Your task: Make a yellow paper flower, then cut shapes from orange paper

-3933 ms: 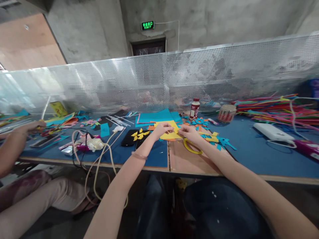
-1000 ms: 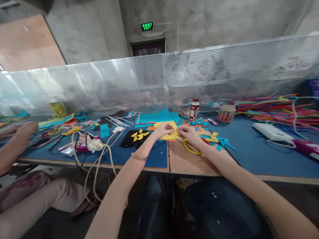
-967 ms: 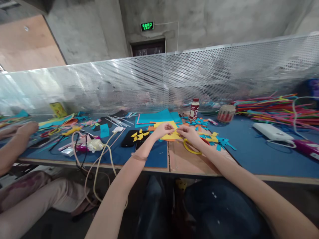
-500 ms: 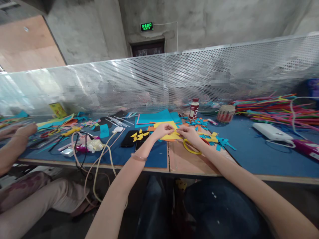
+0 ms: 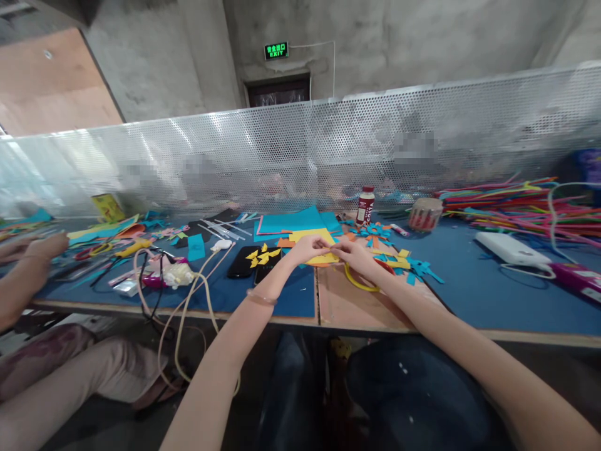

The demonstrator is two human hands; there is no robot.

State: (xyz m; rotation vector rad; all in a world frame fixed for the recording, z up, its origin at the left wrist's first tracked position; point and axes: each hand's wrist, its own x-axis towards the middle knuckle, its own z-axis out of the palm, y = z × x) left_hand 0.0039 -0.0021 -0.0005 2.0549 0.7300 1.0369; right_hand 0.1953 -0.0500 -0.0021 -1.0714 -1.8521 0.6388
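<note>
My left hand and my right hand meet fingertip to fingertip over a yellow paper sheet lying on blue sheets. Both pinch something small and yellowish between them; it is too small to name. Yellow-handled scissors lie just under my right wrist. Small yellow paper cut-outs rest on a black phone left of my left hand.
A red-capped glue bottle, a round tin, a white power bank and a heap of coloured strips lie to the right. Cables hang off the table edge. Another person's hand works at far left. A perforated metal screen backs the table.
My two hands have drawn closer together until the fingertips touch. The other person's hand at left has put down what it held and shifted slightly.
</note>
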